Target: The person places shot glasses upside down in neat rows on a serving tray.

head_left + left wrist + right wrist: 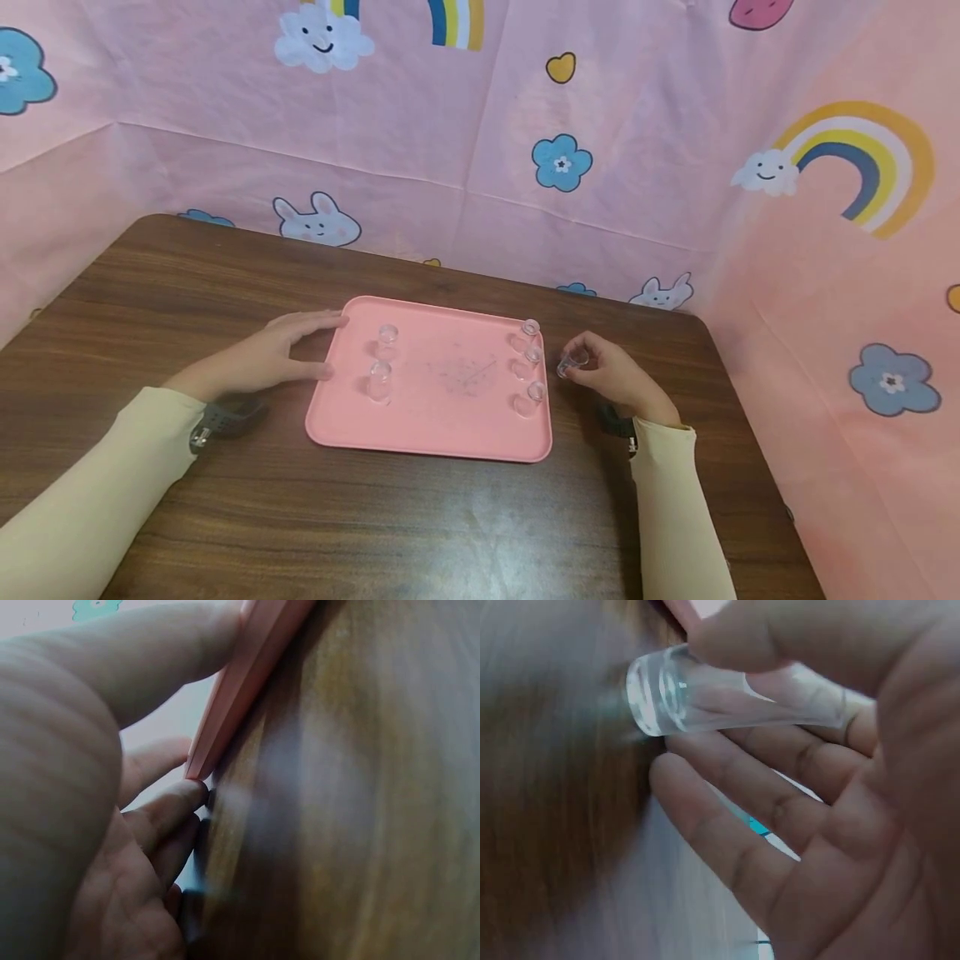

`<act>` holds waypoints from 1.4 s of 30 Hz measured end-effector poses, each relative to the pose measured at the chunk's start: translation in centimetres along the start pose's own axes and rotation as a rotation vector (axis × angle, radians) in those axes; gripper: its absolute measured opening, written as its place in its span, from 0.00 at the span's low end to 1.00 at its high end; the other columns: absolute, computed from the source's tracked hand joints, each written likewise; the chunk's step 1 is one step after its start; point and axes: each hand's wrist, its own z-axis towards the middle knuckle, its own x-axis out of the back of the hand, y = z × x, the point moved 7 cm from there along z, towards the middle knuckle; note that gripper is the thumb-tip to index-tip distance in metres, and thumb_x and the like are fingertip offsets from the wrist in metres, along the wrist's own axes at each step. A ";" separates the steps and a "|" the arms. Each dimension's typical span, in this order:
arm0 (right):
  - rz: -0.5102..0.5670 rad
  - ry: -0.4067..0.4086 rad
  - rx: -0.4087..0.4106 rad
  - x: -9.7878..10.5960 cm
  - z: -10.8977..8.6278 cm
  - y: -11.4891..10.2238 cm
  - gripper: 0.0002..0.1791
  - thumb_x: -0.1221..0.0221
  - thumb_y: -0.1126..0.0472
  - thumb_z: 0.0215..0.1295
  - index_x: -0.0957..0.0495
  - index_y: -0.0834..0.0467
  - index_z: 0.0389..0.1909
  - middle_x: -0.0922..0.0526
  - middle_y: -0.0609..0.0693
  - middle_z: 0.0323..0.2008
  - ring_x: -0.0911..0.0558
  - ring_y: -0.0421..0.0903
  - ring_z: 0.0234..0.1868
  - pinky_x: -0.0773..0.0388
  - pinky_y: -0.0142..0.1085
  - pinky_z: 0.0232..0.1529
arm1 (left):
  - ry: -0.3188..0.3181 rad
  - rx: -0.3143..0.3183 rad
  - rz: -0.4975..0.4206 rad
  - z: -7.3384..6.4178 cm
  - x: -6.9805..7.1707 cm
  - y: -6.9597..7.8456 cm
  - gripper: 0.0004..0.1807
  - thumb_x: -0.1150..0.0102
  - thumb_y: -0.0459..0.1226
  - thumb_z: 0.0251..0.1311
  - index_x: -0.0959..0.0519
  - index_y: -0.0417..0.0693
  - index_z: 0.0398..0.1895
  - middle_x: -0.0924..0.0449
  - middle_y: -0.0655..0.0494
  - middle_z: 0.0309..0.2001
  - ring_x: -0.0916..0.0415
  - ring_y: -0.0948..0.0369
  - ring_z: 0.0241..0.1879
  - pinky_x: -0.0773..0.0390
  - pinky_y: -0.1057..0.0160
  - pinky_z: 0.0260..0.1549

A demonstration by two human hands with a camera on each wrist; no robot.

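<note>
My right hand (611,375) is just off the tray's right edge, pinching a small clear shot glass (742,697) between thumb and fingers. In the right wrist view the glass lies tilted on its side across the fingers, its thick base pointing away from the palm. At the pink tray's (450,425) left rim, my left hand (262,354) touches the edge with thumb and fingers spread and fairly straight. Two clear glasses stand at the tray's left, one (379,382) in front of the other (387,336). Three more, including the nearest glass (529,400), line its right side.
Under the tray is a dark brown wooden table (360,517), its surface running on around all sides. A pink cloth (420,125) printed with rainbows, flowers and rabbits hangs behind the table and along its sides. Each wrist wears a dark strap (225,419).
</note>
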 end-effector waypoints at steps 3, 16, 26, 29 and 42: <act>-0.026 0.020 -0.022 0.0 -0.2 -0.1 0.13 0.33 0.60 0.69 0.21 0.55 0.52 0.16 0.51 0.46 0.19 0.51 0.50 0.19 0.50 0.56 | -0.001 0.010 -0.004 -0.2 -0.1 0.0 0.43 0.29 0.52 0.62 0.34 0.49 0.77 0.40 0.42 0.78 0.51 0.36 0.78 0.49 0.25 0.69; -0.061 0.054 -0.097 -0.5 0.0 -0.5 0.12 0.30 0.58 0.67 0.19 0.55 0.47 0.16 0.52 0.44 0.19 0.51 0.47 0.18 0.45 0.50 | 0.001 0.024 -0.017 -0.8 -0.3 -0.3 0.43 0.28 0.51 0.61 0.34 0.50 0.77 0.40 0.42 0.78 0.51 0.37 0.78 0.49 0.26 0.70; -0.062 0.094 -0.154 -0.8 0.6 0.2 0.17 0.31 0.53 0.68 0.20 0.57 0.51 0.17 0.55 0.48 0.19 0.54 0.49 0.16 0.49 0.54 | -0.005 -0.004 -0.042 0.0 0.0 -0.2 0.44 0.27 0.50 0.61 0.34 0.48 0.77 0.40 0.42 0.78 0.48 0.39 0.78 0.46 0.28 0.71; -0.052 0.087 -0.149 -0.7 0.8 0.4 0.17 0.31 0.53 0.68 0.20 0.57 0.51 0.17 0.55 0.49 0.18 0.54 0.49 0.16 0.50 0.54 | -0.009 0.009 -0.042 0.2 -0.1 -0.4 0.44 0.27 0.51 0.61 0.34 0.49 0.78 0.40 0.43 0.78 0.49 0.39 0.78 0.47 0.28 0.71; 0.098 0.300 0.141 2.0 0.6 -5.0 0.15 0.32 0.57 0.70 0.23 0.58 0.50 0.15 0.54 0.53 0.15 0.49 0.50 0.16 0.36 0.49 | -0.012 -0.004 -0.045 0.2 0.0 -0.1 0.43 0.28 0.50 0.62 0.35 0.49 0.78 0.42 0.41 0.79 0.51 0.38 0.78 0.49 0.27 0.71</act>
